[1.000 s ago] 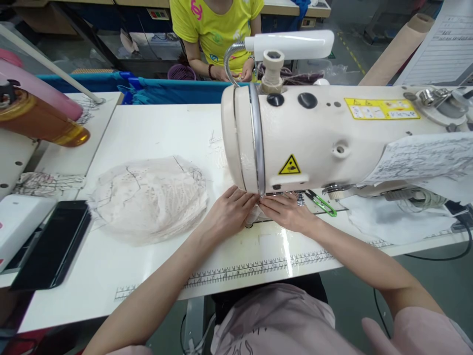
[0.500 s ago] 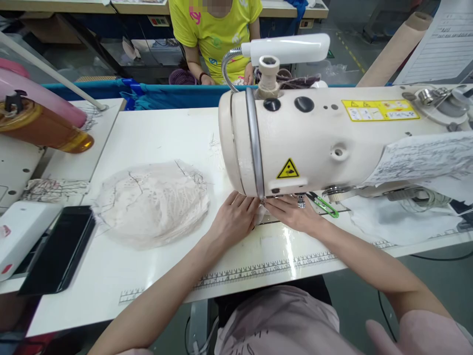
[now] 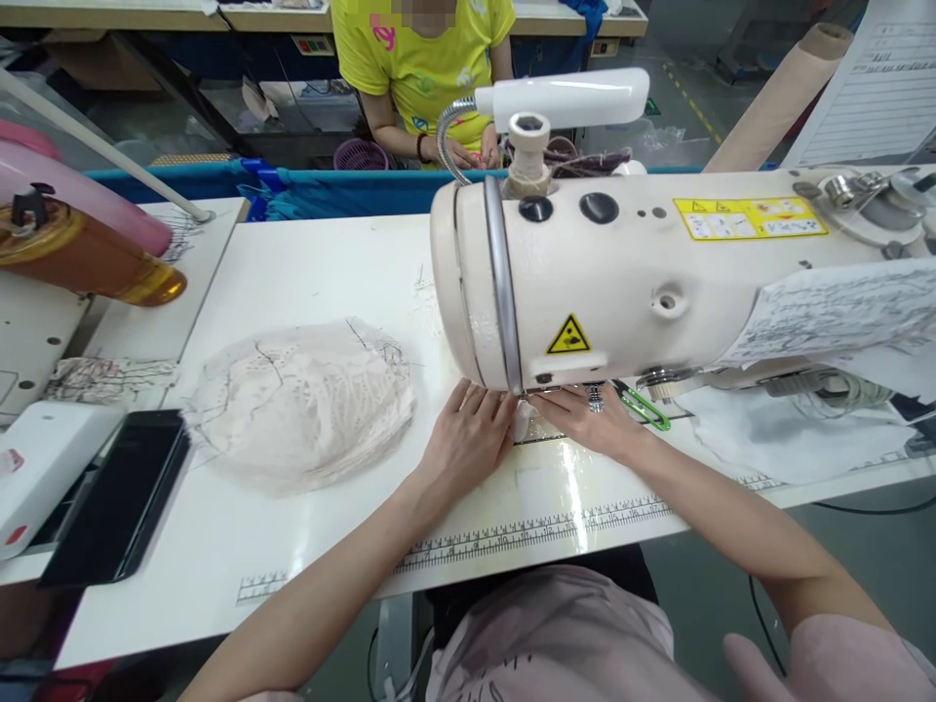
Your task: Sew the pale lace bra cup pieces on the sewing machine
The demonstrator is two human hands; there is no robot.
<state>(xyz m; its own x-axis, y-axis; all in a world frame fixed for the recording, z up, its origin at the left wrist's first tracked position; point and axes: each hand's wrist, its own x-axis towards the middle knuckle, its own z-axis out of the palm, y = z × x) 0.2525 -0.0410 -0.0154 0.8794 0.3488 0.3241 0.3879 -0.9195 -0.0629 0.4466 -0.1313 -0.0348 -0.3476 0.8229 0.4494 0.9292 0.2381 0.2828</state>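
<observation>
My left hand (image 3: 472,436) lies flat on the table at the left of the sewing machine (image 3: 585,283), its fingers stretched forward with the tips near the machine head. Between my hands shows a small piece of white fabric (image 3: 522,421), partly hidden by the hands and the machine. My right hand (image 3: 585,417) reaches under the machine head from the right, fingers extended to the left and touching the fabric's edge. Its thumb is out of sight. Just beyond my right hand lies a pair of green thread snips (image 3: 644,406). The needle area is hidden.
A bundle of pale lace fabric (image 3: 307,405) lies on the left of the table. Farther left are a black phone (image 3: 121,497), a white device (image 3: 55,473) and an amber bottle (image 3: 88,249). White cloth (image 3: 782,434) lies at right. A co-worker in yellow (image 3: 431,88) sits opposite.
My left hand has turned slightly and drawn a little apart from my right, showing more of the metal plate between them. The co-worker's hands have shifted. The view has moved slightly.
</observation>
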